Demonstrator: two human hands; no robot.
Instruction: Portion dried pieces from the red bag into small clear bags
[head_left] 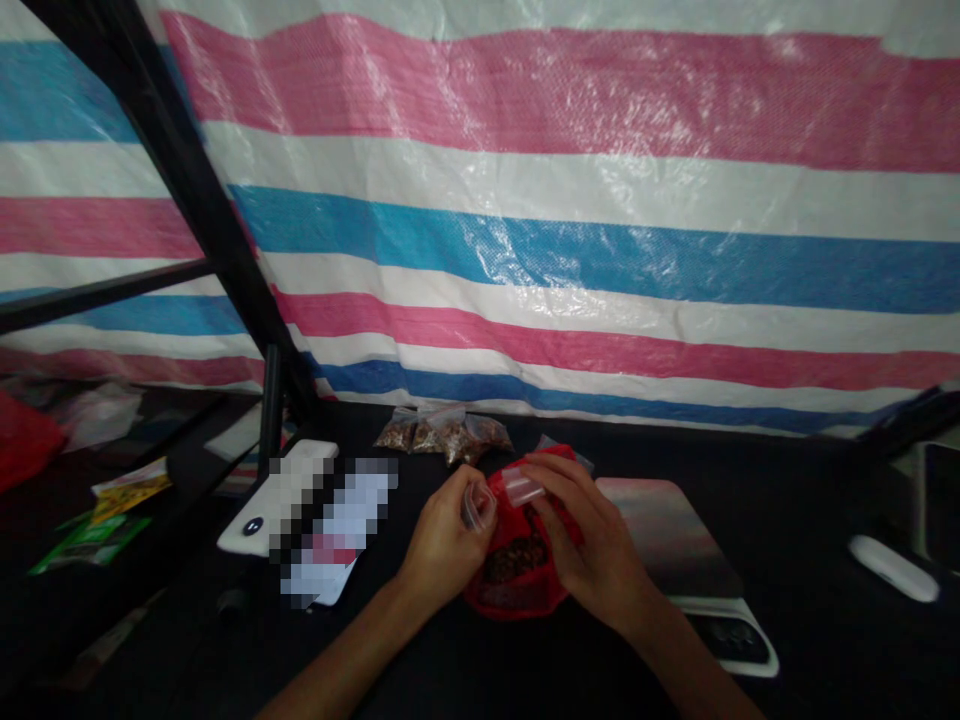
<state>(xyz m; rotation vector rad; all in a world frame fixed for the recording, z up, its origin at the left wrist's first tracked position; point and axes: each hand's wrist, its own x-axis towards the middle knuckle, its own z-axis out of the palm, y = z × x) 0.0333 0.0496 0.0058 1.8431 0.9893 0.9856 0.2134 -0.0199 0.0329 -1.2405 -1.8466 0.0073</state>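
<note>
Both my hands are raised over a red plastic pouch (517, 590) holding dark brown pieces. My left hand (442, 530) pinches one edge of a small clear zip bag (478, 505), and my right hand (585, 530) pinches a clear strip (523, 488) that looks like its other edge. I cannot tell whether the strip truly belongs to that bag. The pouch lies beneath and between my hands, partly hidden by my fingers. Just beyond it lie several filled small clear bags (442, 435) of brown pieces.
A digital kitchen scale (675, 530) stands right of my right hand. A white device (277, 495) and a pixelated card (337, 530) lie to the left. A white oval object (892, 568) sits at right. A striped tarp (570, 250) hangs behind the black table, beside a black metal frame (202, 200).
</note>
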